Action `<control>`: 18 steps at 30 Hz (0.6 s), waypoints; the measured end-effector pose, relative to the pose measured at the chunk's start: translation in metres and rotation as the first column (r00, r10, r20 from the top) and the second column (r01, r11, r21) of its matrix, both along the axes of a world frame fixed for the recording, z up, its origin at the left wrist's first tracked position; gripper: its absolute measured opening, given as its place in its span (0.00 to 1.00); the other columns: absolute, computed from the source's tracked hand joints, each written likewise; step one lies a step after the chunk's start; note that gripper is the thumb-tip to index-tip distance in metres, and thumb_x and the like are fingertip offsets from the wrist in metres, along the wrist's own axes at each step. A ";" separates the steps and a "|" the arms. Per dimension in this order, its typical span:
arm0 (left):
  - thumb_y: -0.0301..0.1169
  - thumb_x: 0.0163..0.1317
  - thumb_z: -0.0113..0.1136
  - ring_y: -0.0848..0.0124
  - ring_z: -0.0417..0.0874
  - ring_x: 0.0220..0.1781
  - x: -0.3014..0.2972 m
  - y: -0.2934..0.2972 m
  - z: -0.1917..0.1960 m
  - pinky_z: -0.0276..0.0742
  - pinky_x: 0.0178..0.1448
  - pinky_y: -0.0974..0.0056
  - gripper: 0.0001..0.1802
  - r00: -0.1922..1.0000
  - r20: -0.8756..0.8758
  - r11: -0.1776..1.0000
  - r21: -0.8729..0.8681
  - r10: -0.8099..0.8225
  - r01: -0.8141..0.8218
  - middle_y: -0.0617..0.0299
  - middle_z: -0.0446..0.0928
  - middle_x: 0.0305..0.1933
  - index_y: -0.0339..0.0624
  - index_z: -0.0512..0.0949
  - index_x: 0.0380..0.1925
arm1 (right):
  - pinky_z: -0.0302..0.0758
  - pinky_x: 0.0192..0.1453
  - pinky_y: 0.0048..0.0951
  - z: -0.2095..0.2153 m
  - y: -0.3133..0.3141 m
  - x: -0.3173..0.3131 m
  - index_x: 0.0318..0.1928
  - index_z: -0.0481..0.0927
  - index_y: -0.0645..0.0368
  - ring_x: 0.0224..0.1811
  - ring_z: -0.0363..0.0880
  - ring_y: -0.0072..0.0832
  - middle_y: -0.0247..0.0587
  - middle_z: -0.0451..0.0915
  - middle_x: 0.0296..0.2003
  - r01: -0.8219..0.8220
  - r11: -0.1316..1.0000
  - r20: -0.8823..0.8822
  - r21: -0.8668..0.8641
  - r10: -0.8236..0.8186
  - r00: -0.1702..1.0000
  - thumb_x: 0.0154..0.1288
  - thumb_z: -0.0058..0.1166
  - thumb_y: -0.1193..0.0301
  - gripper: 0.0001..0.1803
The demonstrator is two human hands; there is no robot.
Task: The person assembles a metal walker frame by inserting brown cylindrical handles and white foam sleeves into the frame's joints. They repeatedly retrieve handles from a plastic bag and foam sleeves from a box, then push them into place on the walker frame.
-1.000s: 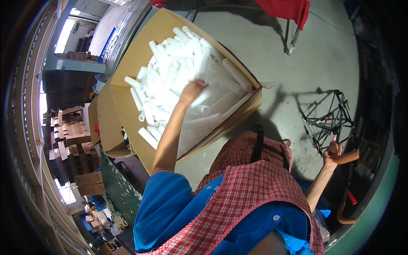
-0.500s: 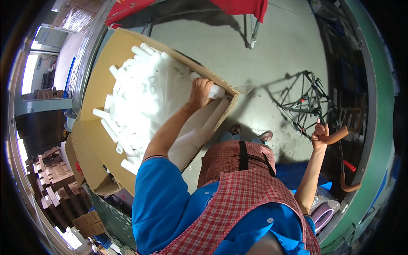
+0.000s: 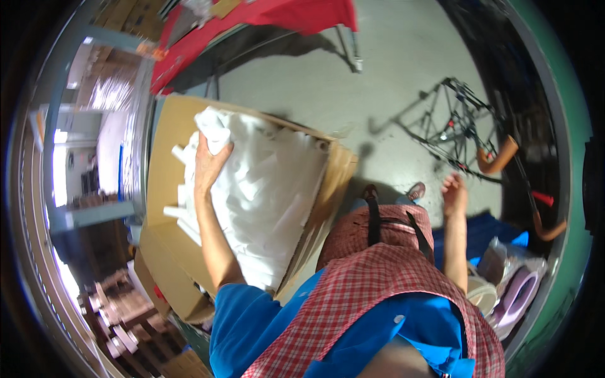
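My left hand (image 3: 212,165) is closed round a white foam tube (image 3: 216,130) above the far left part of a large cardboard box (image 3: 165,135); whether it grips more than one tube is hard to tell. Loose white foam tubes (image 3: 268,179) fill the box, glaring in the light. My right hand (image 3: 455,195) hangs in the air with loosely parted, slightly blurred fingers and holds nothing. Near it on the floor stands a folding frame (image 3: 457,129) of dark metal tubes with a curved brown handle (image 3: 498,157).
A table with a red cover (image 3: 265,19) stands at the far side, one metal leg (image 3: 355,53) on the grey floor. To the right are a blue sheet-like thing (image 3: 472,236) and a purple rounded thing in clear plastic (image 3: 520,293). Wooden pallets (image 3: 123,299) lie at the left.
My left hand has moved from the box's right corner to its far left part. My right hand has let go of the frame and drawn back. The view has shifted.
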State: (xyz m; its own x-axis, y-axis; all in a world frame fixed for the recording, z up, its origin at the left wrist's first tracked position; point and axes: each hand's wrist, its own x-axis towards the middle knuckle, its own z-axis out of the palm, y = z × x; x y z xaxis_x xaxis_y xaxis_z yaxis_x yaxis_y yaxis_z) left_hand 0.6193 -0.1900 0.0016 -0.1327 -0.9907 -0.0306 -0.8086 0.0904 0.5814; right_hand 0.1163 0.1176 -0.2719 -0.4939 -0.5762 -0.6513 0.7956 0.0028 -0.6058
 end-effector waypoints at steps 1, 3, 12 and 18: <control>0.41 0.50 0.65 0.54 0.74 0.60 -0.015 -0.006 0.007 0.67 0.64 0.57 0.40 0.978 0.178 0.988 0.130 -0.111 0.089 0.45 0.74 0.57 0.31 0.65 0.60 | 0.73 0.32 0.24 0.017 -0.010 0.026 0.53 0.73 0.57 0.30 0.74 0.20 0.30 0.75 0.32 -0.082 0.991 -0.180 0.107 0.101 0.978 0.71 0.47 0.56 0.20; 0.40 0.51 0.62 0.55 0.77 0.56 -0.006 -0.012 -0.018 0.70 0.63 0.58 0.38 0.959 0.244 0.984 -0.068 -0.146 0.167 0.47 0.76 0.54 0.33 0.66 0.60 | 0.76 0.39 0.26 0.098 -0.049 0.067 0.57 0.73 0.54 0.39 0.77 0.22 0.34 0.78 0.38 -0.298 0.939 -0.325 0.172 0.340 0.882 0.71 0.47 0.54 0.23; 0.26 0.47 0.62 0.70 0.76 0.49 -0.301 0.133 0.015 0.75 0.52 0.64 0.28 0.630 -0.553 0.321 0.556 -0.545 0.766 0.59 0.76 0.48 0.35 0.71 0.52 | 0.72 0.56 0.36 0.278 -0.033 0.042 0.62 0.67 0.50 0.55 0.73 0.40 0.46 0.72 0.54 -0.674 0.719 -0.866 -0.166 0.220 0.448 0.65 0.56 0.54 0.28; 0.25 0.51 0.64 0.72 0.80 0.44 -0.432 0.286 -0.018 0.77 0.48 0.64 0.27 0.412 -0.489 0.248 0.365 -0.769 0.897 0.57 0.79 0.45 0.35 0.69 0.53 | 0.70 0.59 0.32 0.261 0.135 -0.017 0.60 0.68 0.55 0.55 0.74 0.32 0.42 0.75 0.52 -0.174 0.984 -0.783 -0.028 0.087 0.616 0.70 0.50 0.63 0.21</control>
State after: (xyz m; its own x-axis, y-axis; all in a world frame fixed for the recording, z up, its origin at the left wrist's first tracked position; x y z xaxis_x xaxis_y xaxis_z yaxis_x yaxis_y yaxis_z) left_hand 0.1869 0.0965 -0.0163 -0.9387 -0.1260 -0.3210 -0.3445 0.3015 0.8891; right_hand 0.0992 0.2522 -0.0112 -0.7044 -0.7098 -0.0017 0.0239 -0.0213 -0.9995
